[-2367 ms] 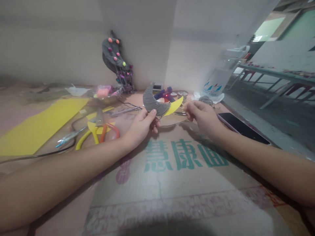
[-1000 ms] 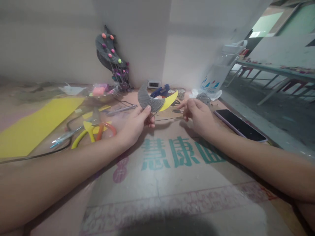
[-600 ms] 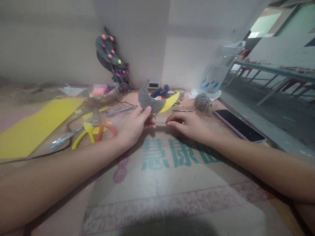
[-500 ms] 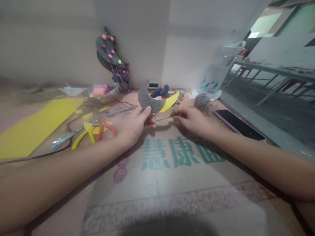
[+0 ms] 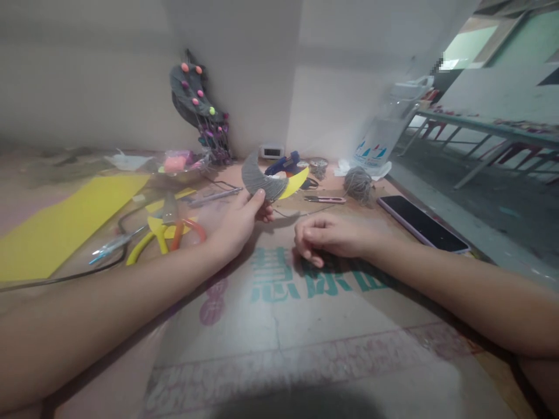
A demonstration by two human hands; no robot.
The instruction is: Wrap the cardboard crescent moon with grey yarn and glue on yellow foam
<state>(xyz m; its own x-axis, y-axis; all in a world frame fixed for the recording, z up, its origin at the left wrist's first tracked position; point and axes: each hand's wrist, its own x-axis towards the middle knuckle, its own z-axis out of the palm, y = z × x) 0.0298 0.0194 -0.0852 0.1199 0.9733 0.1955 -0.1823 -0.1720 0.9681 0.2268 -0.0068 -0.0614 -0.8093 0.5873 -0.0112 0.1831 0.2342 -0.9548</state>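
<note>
My left hand (image 5: 248,218) pinches a yellow crescent (image 5: 296,184), thumb on its front face. Grey yarn (image 5: 261,181) covers its left and lower part; the right tip is bare yellow. A thin grey strand (image 5: 290,216) hangs slack from the crescent toward my right hand and passes along its far side. My right hand (image 5: 327,235) is low over the printed board, fingers curled; whether they hold the strand is hidden. Beyond it are small thread snips (image 5: 325,199) and a ball of grey yarn (image 5: 358,185).
Orange-and-yellow-handled pliers (image 5: 168,233) and a yellow sheet (image 5: 74,227) lie left. A blue glue gun (image 5: 283,164) and a small digital display (image 5: 272,152) stand behind. A phone (image 5: 423,224) and water bottle (image 5: 379,128) are right. A decorated grey crescent (image 5: 192,96) leans on the wall.
My right hand has moved down and toward me, its fingers curling in, uncovering the snips. The strand has gone from taut to slack. My left hand and the crescent have shifted slightly left.
</note>
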